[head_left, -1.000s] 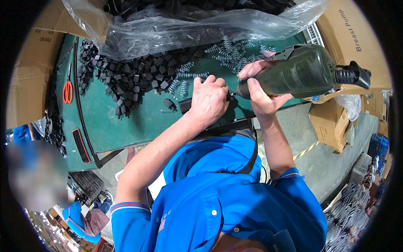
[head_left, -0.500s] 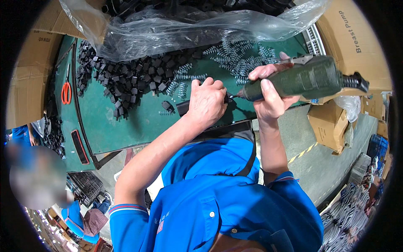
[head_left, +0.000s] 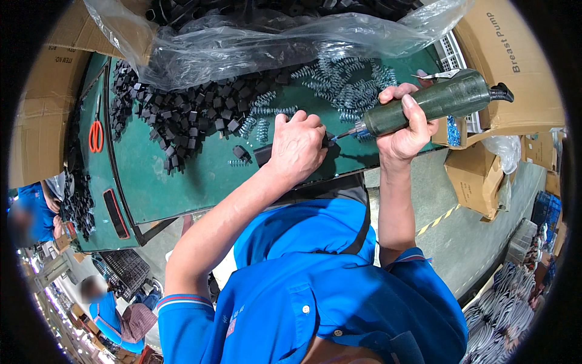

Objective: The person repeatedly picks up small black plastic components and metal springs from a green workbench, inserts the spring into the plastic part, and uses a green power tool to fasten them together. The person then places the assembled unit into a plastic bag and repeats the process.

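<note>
My left hand is closed around a dark block-like part near the table's front edge; most of that part is hidden under the fingers. My right hand grips a green electric screwdriver, held level with its bit pointing left. The bit's tip is at the right end of the held part; whether they touch I cannot tell. Just left of my left hand are a loose black block and a single spring. Several metal springs are heaped beyond my hands.
A pile of small black blocks spreads over the green table. Clear plastic sheeting drapes across the back. Orange-handled scissors and a red-and-black flat case lie left. Cardboard boxes flank the table. Other people are at lower left.
The screwdriver and my right hand have shifted slightly right, and more of the metal bit shows between tool and part. My left hand has hardly moved.
</note>
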